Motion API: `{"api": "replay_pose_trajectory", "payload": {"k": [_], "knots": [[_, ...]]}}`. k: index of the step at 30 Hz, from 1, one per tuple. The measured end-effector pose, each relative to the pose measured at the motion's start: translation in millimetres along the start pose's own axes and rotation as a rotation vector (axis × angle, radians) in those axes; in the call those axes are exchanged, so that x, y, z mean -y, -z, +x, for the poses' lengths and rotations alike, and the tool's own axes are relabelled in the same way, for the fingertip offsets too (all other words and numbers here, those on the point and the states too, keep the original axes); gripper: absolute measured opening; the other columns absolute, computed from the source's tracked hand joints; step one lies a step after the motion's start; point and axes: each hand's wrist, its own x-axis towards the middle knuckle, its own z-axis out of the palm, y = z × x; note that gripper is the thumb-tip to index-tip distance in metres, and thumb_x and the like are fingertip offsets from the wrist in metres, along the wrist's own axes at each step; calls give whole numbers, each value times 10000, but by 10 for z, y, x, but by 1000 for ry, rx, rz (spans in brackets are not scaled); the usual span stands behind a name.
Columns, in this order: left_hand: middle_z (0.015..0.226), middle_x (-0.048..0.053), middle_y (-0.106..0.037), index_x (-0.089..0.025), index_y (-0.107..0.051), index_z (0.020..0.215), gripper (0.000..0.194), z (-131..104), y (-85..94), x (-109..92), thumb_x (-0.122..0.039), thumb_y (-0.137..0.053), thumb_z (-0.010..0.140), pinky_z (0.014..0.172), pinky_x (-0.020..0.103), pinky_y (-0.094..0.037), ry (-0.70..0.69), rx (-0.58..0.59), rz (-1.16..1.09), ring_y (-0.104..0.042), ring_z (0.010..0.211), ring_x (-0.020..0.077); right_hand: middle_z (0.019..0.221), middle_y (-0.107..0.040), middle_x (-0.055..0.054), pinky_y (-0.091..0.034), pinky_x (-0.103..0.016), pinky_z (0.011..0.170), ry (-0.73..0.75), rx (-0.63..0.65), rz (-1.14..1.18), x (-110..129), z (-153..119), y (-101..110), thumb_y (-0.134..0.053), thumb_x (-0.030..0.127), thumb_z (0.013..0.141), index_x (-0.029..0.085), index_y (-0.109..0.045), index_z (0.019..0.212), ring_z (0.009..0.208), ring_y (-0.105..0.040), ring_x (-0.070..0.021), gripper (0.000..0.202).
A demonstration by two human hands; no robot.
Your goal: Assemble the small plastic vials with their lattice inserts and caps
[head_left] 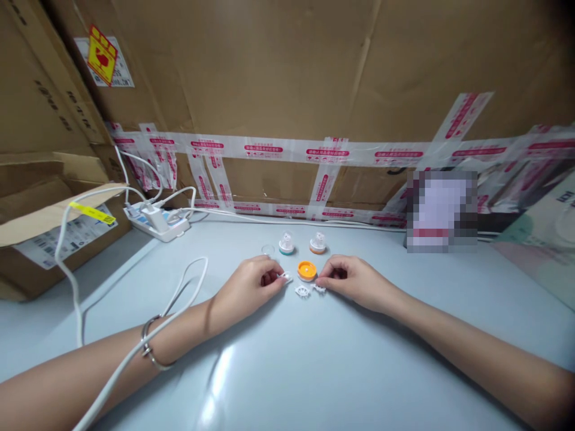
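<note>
My left hand [258,281] is closed in a pinch on a small white plastic piece [287,277]. Across from it, my right hand [350,278] pinches another white piece with a toothed edge [318,289], low over the table. A similar white gear-like piece [302,291] lies between the hands. Just behind it sits a round orange cap [307,270] with a white rim below. Farther back stand two clear domed pieces, one on a teal-ringed base [286,244] and one on an orange-ringed base [317,243]. A clear round cover [268,250] rests behind my left fingers.
A white power strip [173,228] with plugs stands at the back left, beside an open cardboard box [27,263]. A white cable [135,353] crosses over my left forearm. A large taped carton [269,72] walls off the back. A blurred upright object [435,209] stands at right.
</note>
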Motion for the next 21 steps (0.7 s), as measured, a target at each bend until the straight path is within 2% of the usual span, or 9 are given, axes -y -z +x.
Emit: {"api": "replay_pose_trajectory", "payload": {"k": [6,10,14,17,21], "knots": [[703,6,-573,-159,-622,912,174,-1,-28,16,-283,-568,804,541,211,-404,4,-27,-12,-498,584,108,595,-543,20,-330,-225,499,0,24,28,19,-7,20,-600,415,713,168,-633,681,554,-459,-111,252],[742,24,-601,-160,-634,883,165,-7,-7,-21,-270,-518,841,562,220,-408,-9,-45,6,-524,631,122,657,-551,8,-359,-236,547,21,-35,73,9,-9,9,-515,467,781,167,-631,749,599,-473,-120,323],[780,29,-612,-169,-629,898,180,-6,3,-51,-218,-458,871,596,227,-416,-27,-63,8,-545,678,132,757,-526,5,-363,-244,554,67,-135,29,9,12,-56,-612,512,696,185,-598,972,610,-439,-120,428],[827,38,-605,-169,-607,945,190,-1,-9,-56,-171,-430,877,634,236,-425,-61,-97,0,-552,718,139,827,-532,-12,-394,-268,627,110,-157,-48,47,35,-111,-660,481,659,190,-590,1036,674,-469,-138,481],[873,45,-583,-165,-579,989,214,-1,-20,-56,-105,-415,865,678,241,-428,-103,-122,-18,-549,761,141,864,-547,-31,-404,-292,712,191,-123,-93,78,60,-162,-676,380,661,183,-631,940,770,-509,-165,345]]}}
